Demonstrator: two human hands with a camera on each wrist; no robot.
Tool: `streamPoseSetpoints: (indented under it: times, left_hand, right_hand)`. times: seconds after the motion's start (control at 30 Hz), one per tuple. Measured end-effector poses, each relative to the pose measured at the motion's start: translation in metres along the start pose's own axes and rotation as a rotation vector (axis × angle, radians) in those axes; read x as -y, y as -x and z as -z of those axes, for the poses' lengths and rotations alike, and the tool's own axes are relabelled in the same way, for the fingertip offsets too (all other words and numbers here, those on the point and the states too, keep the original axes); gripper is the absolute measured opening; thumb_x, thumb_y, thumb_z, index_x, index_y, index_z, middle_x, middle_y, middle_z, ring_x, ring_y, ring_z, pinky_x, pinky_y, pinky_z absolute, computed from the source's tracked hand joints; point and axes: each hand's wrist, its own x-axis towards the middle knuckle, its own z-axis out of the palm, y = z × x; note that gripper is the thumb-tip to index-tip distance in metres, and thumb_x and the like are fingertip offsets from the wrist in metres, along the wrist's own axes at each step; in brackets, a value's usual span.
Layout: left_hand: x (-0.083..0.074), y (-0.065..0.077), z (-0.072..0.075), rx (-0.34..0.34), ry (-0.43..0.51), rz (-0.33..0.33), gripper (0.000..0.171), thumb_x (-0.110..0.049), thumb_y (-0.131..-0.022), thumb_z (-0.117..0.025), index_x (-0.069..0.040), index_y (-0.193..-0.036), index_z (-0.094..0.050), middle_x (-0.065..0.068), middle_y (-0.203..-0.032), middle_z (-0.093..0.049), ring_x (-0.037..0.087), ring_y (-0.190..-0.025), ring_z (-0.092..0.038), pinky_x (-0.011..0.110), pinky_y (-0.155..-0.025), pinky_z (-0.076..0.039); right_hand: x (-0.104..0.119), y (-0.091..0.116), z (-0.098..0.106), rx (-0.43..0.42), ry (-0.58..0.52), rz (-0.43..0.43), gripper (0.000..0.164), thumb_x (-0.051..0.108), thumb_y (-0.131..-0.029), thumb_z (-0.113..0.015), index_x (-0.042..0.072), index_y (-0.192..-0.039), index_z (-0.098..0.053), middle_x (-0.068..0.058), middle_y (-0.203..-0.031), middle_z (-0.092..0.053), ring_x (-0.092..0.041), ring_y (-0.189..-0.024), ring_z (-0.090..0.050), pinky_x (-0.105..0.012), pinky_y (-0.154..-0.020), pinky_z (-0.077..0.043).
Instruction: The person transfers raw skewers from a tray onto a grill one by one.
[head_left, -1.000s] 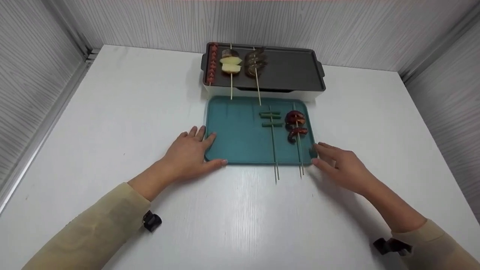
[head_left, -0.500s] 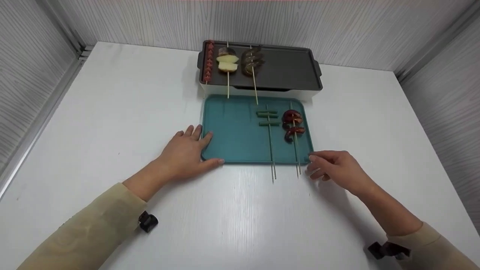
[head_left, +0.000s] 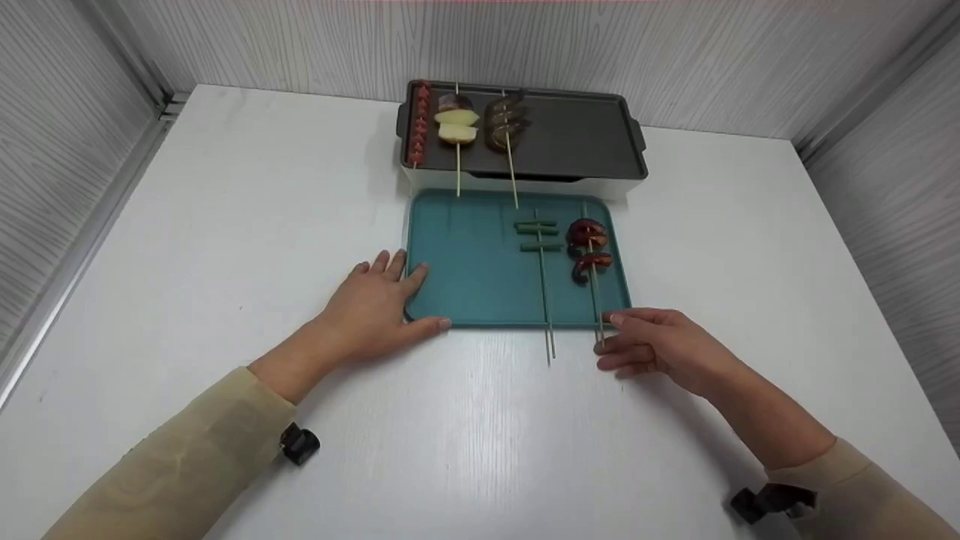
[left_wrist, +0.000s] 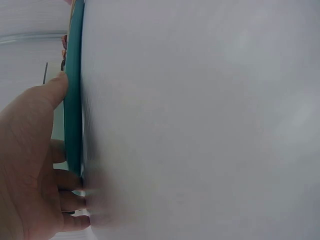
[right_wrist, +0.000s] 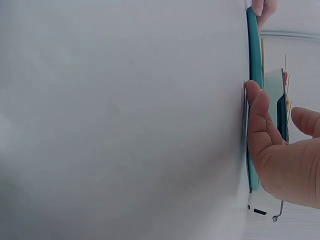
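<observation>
My left hand [head_left: 367, 307] rests with spread fingers on the front left corner of a teal tray [head_left: 465, 285]; the left wrist view shows its thumb along the rim. At the front right corner is my right hand [head_left: 660, 341], its fingers beside the protruding stick of a skewer with glossy red curled pieces [head_left: 589, 234]. In the right wrist view its thumb [right_wrist: 302, 120] stands apart from the bent fingers [right_wrist: 260, 115]. A skewer with short green pieces [head_left: 540, 234] lies left of the red one, its stick also past the front rim.
Behind the tray stands a dark grill plate [head_left: 577, 135] on a white base. It bears a red skewer [head_left: 420, 124], one with pale slices [head_left: 457, 126] and one with brown curved pieces [head_left: 504, 124]; two sticks overhang its front. Patterned walls [head_left: 300, 45] enclose the white table [head_left: 300, 187].
My right hand has slid from the tray's right edge toward the front, to the stick end of the red skewer. The left hand has stayed on its corner.
</observation>
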Motion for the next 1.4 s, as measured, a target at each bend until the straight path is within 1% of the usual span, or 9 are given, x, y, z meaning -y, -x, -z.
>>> streamPoseSetpoints:
  times: [0.07,0.2,0.4,0.53,0.67,0.83,1.03,1.4]
  left_hand:
    - [-0.001,0.000,0.000,-0.002,0.000,-0.001,0.098,-0.076,-0.100,-0.049,-0.004,-0.165,-0.036,0.032,-0.166,-0.029,0.050,-0.155,-0.026,0.065,-0.121,-0.028]
    - [-0.001,0.000,0.000,0.003,0.006,0.003,0.098,-0.076,-0.100,-0.049,-0.004,-0.165,-0.036,0.032,-0.167,-0.029,0.050,-0.156,-0.025,0.065,-0.122,-0.027]
    - [-0.002,0.000,0.001,0.012,0.010,0.011,0.098,-0.076,-0.100,-0.048,-0.004,-0.165,-0.035,0.032,-0.167,-0.028,0.049,-0.156,-0.023,0.065,-0.122,-0.027]
    - [-0.003,-0.003,0.003,0.001,0.018,0.003,0.098,-0.077,-0.100,-0.048,-0.004,-0.165,-0.035,0.032,-0.167,-0.027,0.050,-0.156,-0.023,0.065,-0.122,-0.026]
    - [-0.003,-0.002,0.002,-0.003,0.018,0.001,0.099,-0.077,-0.099,-0.048,-0.004,-0.165,-0.035,0.032,-0.167,-0.028,0.050,-0.156,-0.024,0.066,-0.122,-0.027]
    - [-0.001,0.000,0.001,-0.001,0.009,0.009,0.099,-0.076,-0.099,-0.050,-0.003,-0.164,-0.037,0.032,-0.166,-0.029,0.051,-0.155,-0.025,0.066,-0.122,-0.027]
    - [-0.002,0.000,0.001,0.002,0.008,0.012,0.099,-0.077,-0.099,-0.049,-0.003,-0.164,-0.037,0.032,-0.166,-0.029,0.050,-0.155,-0.025,0.066,-0.122,-0.027]
    - [-0.001,0.001,0.001,-0.006,0.020,0.015,0.097,-0.075,-0.099,-0.052,-0.004,-0.164,-0.038,0.032,-0.166,-0.029,0.050,-0.156,-0.024,0.065,-0.123,-0.026]
  right_hand:
    - [0.000,-0.001,0.000,0.015,-0.035,-0.012,0.070,0.037,-0.108,-0.064,-0.003,-0.160,-0.040,-0.020,-0.126,-0.074,-0.029,-0.108,-0.077,-0.038,-0.094,-0.061]
    - [-0.001,-0.001,0.000,0.017,-0.081,-0.018,0.065,0.029,-0.107,-0.067,-0.003,-0.158,-0.043,-0.017,-0.124,-0.075,-0.027,-0.105,-0.077,-0.036,-0.093,-0.061]
    - [0.002,0.003,0.002,-0.002,-0.088,0.004,0.055,0.019,-0.105,-0.070,-0.007,-0.150,-0.053,-0.009,-0.119,-0.075,-0.020,-0.101,-0.075,-0.033,-0.092,-0.060]
    - [0.007,0.007,0.005,-0.028,-0.093,0.023,0.049,0.016,-0.104,-0.071,-0.008,-0.145,-0.057,-0.010,-0.116,-0.073,-0.018,-0.100,-0.074,-0.032,-0.093,-0.060]
    - [0.007,0.009,0.004,-0.020,-0.115,0.039,0.047,0.014,-0.104,-0.070,-0.009,-0.143,-0.058,-0.011,-0.116,-0.073,-0.017,-0.102,-0.073,-0.031,-0.094,-0.059]
    - [0.004,0.012,0.003,0.005,-0.125,0.036,0.048,0.016,-0.105,-0.070,-0.009,-0.144,-0.056,-0.010,-0.115,-0.073,-0.016,-0.102,-0.071,-0.028,-0.092,-0.058]
    - [0.006,0.022,0.005,0.013,-0.125,0.023,0.048,0.018,-0.104,-0.071,-0.008,-0.143,-0.058,-0.010,-0.115,-0.074,-0.016,-0.101,-0.070,-0.027,-0.091,-0.057]
    - [0.010,0.042,0.007,0.046,-0.123,0.059,0.040,0.015,-0.106,-0.068,-0.004,-0.140,-0.061,-0.010,-0.111,-0.073,-0.015,-0.097,-0.071,-0.027,-0.089,-0.058]
